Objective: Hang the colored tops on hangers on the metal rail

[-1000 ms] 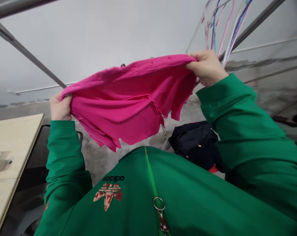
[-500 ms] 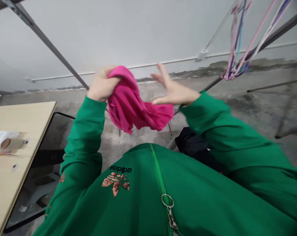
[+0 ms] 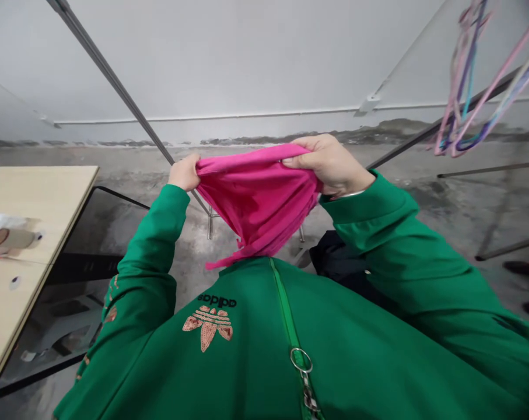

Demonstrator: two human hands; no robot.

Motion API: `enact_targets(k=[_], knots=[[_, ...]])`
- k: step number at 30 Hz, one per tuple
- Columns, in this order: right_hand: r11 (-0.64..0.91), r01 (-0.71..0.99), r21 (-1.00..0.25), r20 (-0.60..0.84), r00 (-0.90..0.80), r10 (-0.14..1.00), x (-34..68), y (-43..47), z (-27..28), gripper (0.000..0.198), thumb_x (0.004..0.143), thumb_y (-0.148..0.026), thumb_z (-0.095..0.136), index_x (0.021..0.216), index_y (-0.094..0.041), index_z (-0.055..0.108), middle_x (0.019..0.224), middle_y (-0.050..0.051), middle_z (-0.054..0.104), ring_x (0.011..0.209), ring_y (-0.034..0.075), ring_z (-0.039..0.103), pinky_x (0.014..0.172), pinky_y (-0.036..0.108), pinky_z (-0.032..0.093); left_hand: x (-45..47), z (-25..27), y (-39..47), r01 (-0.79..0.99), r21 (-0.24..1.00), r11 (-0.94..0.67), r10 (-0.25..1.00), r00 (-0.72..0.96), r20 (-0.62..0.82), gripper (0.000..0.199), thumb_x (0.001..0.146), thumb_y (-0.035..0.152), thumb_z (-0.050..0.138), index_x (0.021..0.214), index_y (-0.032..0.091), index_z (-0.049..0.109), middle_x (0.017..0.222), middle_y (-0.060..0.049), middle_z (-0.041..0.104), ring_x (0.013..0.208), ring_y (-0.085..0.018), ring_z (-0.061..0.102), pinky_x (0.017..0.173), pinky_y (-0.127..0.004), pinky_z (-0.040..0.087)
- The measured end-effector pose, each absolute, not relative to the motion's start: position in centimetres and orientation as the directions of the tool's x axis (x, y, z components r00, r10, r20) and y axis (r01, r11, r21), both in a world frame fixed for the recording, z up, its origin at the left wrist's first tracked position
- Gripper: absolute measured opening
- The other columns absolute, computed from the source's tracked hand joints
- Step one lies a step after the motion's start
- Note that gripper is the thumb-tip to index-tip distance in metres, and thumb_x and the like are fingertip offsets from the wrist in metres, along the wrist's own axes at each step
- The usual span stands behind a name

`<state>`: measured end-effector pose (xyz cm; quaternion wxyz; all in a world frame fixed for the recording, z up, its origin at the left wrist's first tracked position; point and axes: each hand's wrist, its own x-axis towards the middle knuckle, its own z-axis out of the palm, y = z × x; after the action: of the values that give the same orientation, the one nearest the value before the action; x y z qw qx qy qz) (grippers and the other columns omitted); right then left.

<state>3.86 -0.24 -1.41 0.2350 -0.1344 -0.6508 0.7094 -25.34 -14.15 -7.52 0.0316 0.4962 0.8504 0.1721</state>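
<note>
A bright pink piece of cloth (image 3: 264, 198), perhaps a garment, is stretched between my two hands in front of my chest. My left hand (image 3: 185, 173) is closed around its upper left corner. On the other side my right hand (image 3: 332, 166) grips the upper right edge, thumb on the near face and fingers behind. The top edge runs nearly straight between them, while the lower part hangs in folds, with a narrow strip trailing toward my green jacket. What exact kind of garment it is I cannot tell.
Pink, purple and blue hangers (image 3: 465, 99) hang on a metal rack bar (image 3: 404, 143) at the right. Another metal pole (image 3: 119, 87) slants down on the left. A light wooden table (image 3: 72, 181) holds a plastic-wrapped roll (image 3: 8, 236). Dark cloth (image 3: 340, 256) lies low behind my right arm.
My right hand, open and apart before, has closed on the cloth's right edge. The bunched cloth is now spread wide between both hands.
</note>
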Motion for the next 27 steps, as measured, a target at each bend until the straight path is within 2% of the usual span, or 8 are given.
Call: enact_targets(k=[5, 8, 11, 15, 17, 19, 23, 27], knots=[[-0.087, -0.117, -0.989, 0.074, -0.917, 0.392, 5.7, -0.2, -1.2, 0.019, 0.07, -0.029, 0.074, 0.084, -0.017, 0.071, 0.074, 0.004, 0.07, 0.074, 0.021, 0.067, 0.067, 0.037, 0.056, -29.1, -9.8, -16.4, 0.673, 0.607, 0.423, 0.801, -0.59, 0.096, 0.018, 0.061, 0.008, 0.063, 0.076, 0.017, 0.057, 0.07, 0.004, 0.059, 0.078, -0.014, 0.059, 0.074, -0.027, 0.043], [-0.068, -0.103, -0.992, 0.067, -0.915, 0.398, 6.7, -0.2, -1.1, 0.023, 0.073, -0.033, 0.073, 0.089, -0.018, 0.07, 0.078, 0.002, 0.07, 0.081, 0.021, 0.068, 0.073, 0.038, 0.057, -29.7, -10.4, -17.0, 0.523, 0.785, 0.331, 0.788, -0.611, 0.075, 0.008, 0.062, 0.014, 0.061, 0.069, 0.016, 0.056, 0.061, 0.005, 0.055, 0.07, -0.013, 0.055, 0.067, -0.026, 0.042], [-0.066, -0.132, -0.989, 0.093, -0.904, 0.417, 7.3, 0.0, -0.8, 0.027, 0.074, -0.03, 0.072, 0.098, -0.019, 0.068, 0.084, 0.0, 0.07, 0.088, 0.02, 0.068, 0.081, 0.035, 0.056, -28.5, -10.0, -17.2, 0.385, 0.894, 0.228, 0.81, -0.584, 0.045, 0.012, 0.061, 0.02, 0.063, 0.068, 0.016, 0.055, 0.06, 0.003, 0.055, 0.067, -0.016, 0.055, 0.064, -0.027, 0.043], [-0.039, -0.174, -0.984, 0.14, -0.889, 0.437, 7.2, 0.3, 0.3, 0.027, 0.071, -0.025, 0.075, 0.097, -0.02, 0.067, 0.086, -0.001, 0.069, 0.081, 0.014, 0.066, 0.075, 0.026, 0.054, -24.2, -7.7, -16.9, 0.388, 0.914, 0.121, 0.986, -0.149, -0.068, 0.054, 0.053, 0.022, 0.075, 0.103, 0.015, 0.058, 0.093, -0.003, 0.064, 0.082, -0.019, 0.06, 0.074, -0.027, 0.047], [-0.014, -0.197, -0.98, 0.171, -0.884, 0.436, 6.7, 0.4, 1.1, 0.021, 0.069, -0.024, 0.075, 0.089, -0.019, 0.068, 0.079, -0.002, 0.068, 0.072, 0.011, 0.062, 0.067, 0.022, 0.052, -21.4, -6.4, -16.5, 0.397, 0.913, 0.092, 0.987, 0.084, -0.136, 0.08, 0.053, 0.025, 0.079, 0.126, 0.017, 0.048, 0.114, -0.008, 0.061, 0.089, -0.019, 0.061, 0.079, -0.028, 0.048], [0.019, -0.224, -0.974, 0.21, -0.879, 0.428, 6.1, 0.3, 1.7, 0.017, 0.068, -0.019, 0.074, 0.083, -0.018, 0.068, 0.074, -0.003, 0.065, 0.065, 0.008, 0.058, 0.062, 0.02, 0.049, -18.8, -5.6, -16.0, 0.4, 0.912, 0.092, 0.958, 0.214, -0.19, 0.086, 0.059, 0.03, 0.079, 0.136, 0.018, 0.041, 0.114, -0.009, 0.062, 0.085, -0.017, 0.062, 0.08, -0.029, 0.049], [0.1, -0.266, -0.959, 0.283, -0.862, 0.42, 4.9, -0.1, 2.3, 0.012, 0.068, -0.014, 0.067, 0.08, -0.015, 0.066, 0.074, -0.003, 0.064, 0.068, 0.007, 0.057, 0.067, 0.02, 0.048, -14.3, -5.8, -15.1, 0.436, 0.893, 0.106, 0.946, 0.234, -0.226, 0.081, 0.058, 0.037, 0.082, 0.129, 0.015, 0.05, 0.094, -0.007, 0.067, 0.082, -0.019, 0.064, 0.079, -0.031, 0.051], [0.117, -0.308, -0.944, 0.328, -0.84, 0.433, 4.3, -0.2, 2.4, 0.012, 0.069, -0.016, 0.065, 0.08, -0.012, 0.064, 0.076, -0.002, 0.063, 0.071, 0.008, 0.057, 0.072, 0.02, 0.048, -11.9, -6.8, -14.8, 0.471, 0.871, 0.142, 0.935, 0.225, -0.274, 0.061, 0.049, 0.043, 0.085, 0.1, 0.014, 0.069, 0.091, -0.007, 0.072, 0.089, -0.025, 0.066, 0.085, -0.033, 0.052]])
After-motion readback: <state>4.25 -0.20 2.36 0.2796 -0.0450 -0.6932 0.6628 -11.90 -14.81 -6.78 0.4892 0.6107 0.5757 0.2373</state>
